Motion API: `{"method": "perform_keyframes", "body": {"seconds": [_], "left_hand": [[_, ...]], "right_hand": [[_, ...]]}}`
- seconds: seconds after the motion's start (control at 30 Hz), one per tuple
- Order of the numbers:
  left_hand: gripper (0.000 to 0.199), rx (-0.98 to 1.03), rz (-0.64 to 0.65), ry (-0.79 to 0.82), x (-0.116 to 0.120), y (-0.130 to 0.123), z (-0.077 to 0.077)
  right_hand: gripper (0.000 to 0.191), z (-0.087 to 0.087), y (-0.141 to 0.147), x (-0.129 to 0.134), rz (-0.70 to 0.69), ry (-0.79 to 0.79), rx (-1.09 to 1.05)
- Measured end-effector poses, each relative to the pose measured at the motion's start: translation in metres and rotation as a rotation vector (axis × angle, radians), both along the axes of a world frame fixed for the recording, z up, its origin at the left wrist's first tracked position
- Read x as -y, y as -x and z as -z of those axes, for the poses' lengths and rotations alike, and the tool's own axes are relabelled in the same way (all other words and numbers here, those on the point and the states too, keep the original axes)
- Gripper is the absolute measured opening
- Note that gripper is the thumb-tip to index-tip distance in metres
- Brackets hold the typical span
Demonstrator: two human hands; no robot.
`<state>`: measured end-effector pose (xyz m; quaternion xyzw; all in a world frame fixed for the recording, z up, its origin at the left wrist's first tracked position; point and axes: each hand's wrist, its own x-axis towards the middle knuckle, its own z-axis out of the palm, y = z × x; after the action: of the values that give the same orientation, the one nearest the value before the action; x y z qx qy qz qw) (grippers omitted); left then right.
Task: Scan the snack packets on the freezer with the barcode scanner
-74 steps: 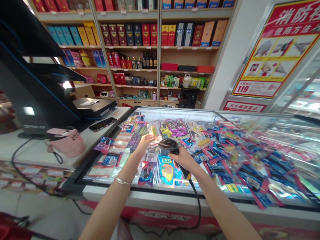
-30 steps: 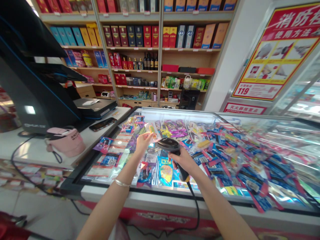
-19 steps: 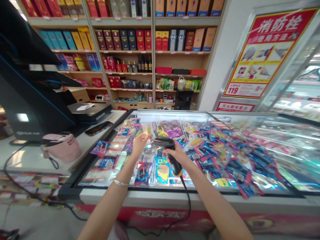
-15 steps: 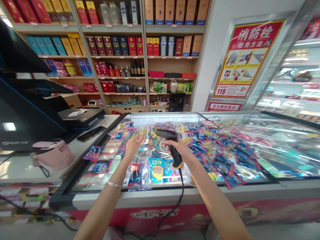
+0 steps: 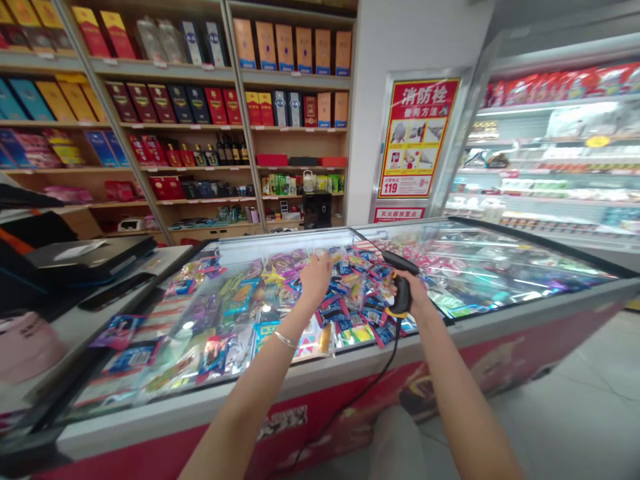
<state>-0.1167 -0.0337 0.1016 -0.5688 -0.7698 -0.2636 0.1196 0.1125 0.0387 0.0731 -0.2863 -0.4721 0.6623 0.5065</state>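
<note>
In my right hand [image 5: 416,293] is a black barcode scanner [image 5: 401,297] with yellow trim, fingers wrapped round its handle. Its head tilts up over the pile of snack packets, and its cable [image 5: 373,380] hangs down across the freezer front. My left hand [image 5: 316,275] is closed above the glass, left of the scanner. A small, pale yellowish snack packet [image 5: 338,257] shows at its fingertips, partly blurred. Below and between the hands lie many blue-and-red snack packets [image 5: 373,310] on the glass-topped chest freezer [image 5: 280,377].
More packets [image 5: 120,332] lie at the glass's left end. Beside it, a counter holds a dark phone-like device [image 5: 117,291], a flat black machine [image 5: 95,257] and a pink pouch [image 5: 27,347]. Shelves of boxed goods [image 5: 295,110] stand behind; a lit display cooler [image 5: 555,160] is at right.
The view has turned to the right. Both hands have moved right along the freezer, the scanner with my right hand, and my left hand is now over the blue-and-red packets.
</note>
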Motion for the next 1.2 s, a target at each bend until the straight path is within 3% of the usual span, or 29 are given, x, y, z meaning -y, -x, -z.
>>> {"method": "perform_keyframes", "body": {"seconds": [0.17,0.3,0.5,0.57,0.63,0.77,0.87,0.93,1.0,1.07,1.2], "left_hand": [[0.043,-0.061,0.189,0.047,-0.026,-0.023,0.041],[0.042,-0.061,0.240,0.053,-0.031,-0.022,0.057],[0.043,-0.047,0.214,0.025,-0.029,-0.028,0.065],[0.041,-0.044,0.213,0.012,-0.026,-0.029,0.061],[0.039,-0.037,0.228,-0.013,-0.019,-0.021,0.047],[0.031,-0.042,0.174,-0.208,0.022,0.036,-0.009],[0.028,-0.058,-0.009,-0.375,0.074,0.101,-0.049],[0.028,-0.053,-0.151,-0.416,0.109,0.142,-0.061],[0.027,-0.054,-0.265,-0.424,0.141,0.174,-0.060],[0.026,-0.058,-0.345,-0.412,0.166,0.200,-0.050],[0.026,-0.066,-0.468,-0.345,0.205,0.239,-0.021]], "right_hand": [[0.024,0.035,-0.013,-0.021,-0.003,0.083,-0.128],[0.024,0.048,-0.012,-0.028,0.014,0.080,-0.110],[0.021,0.052,-0.009,-0.029,-0.005,0.128,-0.107],[0.018,0.049,-0.011,-0.028,-0.009,0.173,-0.126],[0.016,0.042,-0.015,-0.026,-0.020,0.221,-0.121],[0.011,0.009,-0.027,-0.015,-0.062,0.199,-0.043],[0.007,-0.027,-0.019,0.000,-0.135,0.072,-0.027],[0.008,-0.049,0.002,0.011,-0.195,0.047,-0.023],[0.010,-0.064,0.034,0.024,-0.239,0.037,-0.030],[0.011,-0.071,0.072,0.038,-0.300,0.029,-0.031],[0.009,-0.061,0.155,0.070,-0.488,0.020,-0.020]]}}
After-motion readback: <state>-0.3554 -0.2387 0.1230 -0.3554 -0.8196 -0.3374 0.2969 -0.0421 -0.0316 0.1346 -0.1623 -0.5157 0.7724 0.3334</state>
